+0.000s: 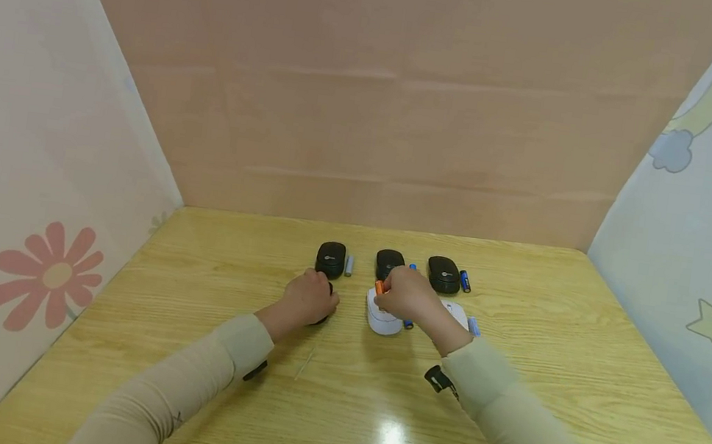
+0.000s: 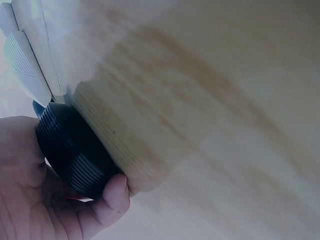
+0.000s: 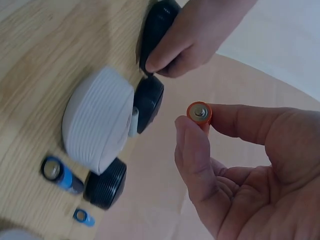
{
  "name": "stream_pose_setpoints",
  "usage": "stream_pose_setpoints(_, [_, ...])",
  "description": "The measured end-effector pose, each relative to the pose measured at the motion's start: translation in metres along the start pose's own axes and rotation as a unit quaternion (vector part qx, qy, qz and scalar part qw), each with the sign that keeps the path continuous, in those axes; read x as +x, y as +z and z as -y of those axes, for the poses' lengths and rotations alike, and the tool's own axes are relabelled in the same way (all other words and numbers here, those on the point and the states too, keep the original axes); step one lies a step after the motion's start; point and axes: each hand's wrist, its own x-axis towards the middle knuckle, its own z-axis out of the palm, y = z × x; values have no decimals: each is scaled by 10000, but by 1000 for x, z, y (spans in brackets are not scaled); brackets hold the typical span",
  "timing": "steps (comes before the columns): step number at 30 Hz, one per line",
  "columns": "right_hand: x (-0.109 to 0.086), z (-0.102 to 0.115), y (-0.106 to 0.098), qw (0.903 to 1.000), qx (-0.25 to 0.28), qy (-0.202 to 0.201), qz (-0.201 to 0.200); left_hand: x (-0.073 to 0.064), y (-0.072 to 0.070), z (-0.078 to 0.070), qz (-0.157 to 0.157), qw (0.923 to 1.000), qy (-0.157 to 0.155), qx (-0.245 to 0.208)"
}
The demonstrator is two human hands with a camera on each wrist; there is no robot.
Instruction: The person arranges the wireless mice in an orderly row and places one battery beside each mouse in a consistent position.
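Observation:
My left hand grips a black computer mouse at its sides, and in the head view the hand covers most of it. In the left wrist view, the mouse sits on or just above the wooden table. Between thumb and finger, my right hand pinches an orange battery, one metal end showing in the right wrist view. In the head view the battery appears over a white mouse; the right wrist view shows it apart from that mouse.
Black mice form a back row. Batteries beside mice include a pale one and blue ones. Another white mouse and a pale battery are partly behind my right wrist. A thin stick lies in front.

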Motion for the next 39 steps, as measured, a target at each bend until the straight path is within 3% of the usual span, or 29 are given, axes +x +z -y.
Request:
stream_pose_setpoints(4, [9, 11, 11, 10000, -26, -74, 31, 1, 0, 0, -161, 9938, -551, -953])
stream_pose_setpoints(7, [16, 18, 20, 9999, -87, -54, 121, 2, 1, 0, -411, 9817, -935, -1608])
stream_pose_setpoints(12, [25, 26, 31, 9993, -243, -22, 270, 1, -1, 1, -495, 9783, -992, -1753])
stream_pose_setpoints(19, [33, 31, 45, 9995, 57, 45, 299, 5, 2, 2, -401, 9644, -1263, -2290])
stream_pose_setpoints(29, [47, 27, 61, 9981, -581, -113, 176, 6, 4, 2, -394, 9652, -1185, -2297])
stream_pose_setpoints(39, [49, 29, 67, 9950, -976, 11, 217, 5, 2, 2, -271, 9644, -1228, -2325])
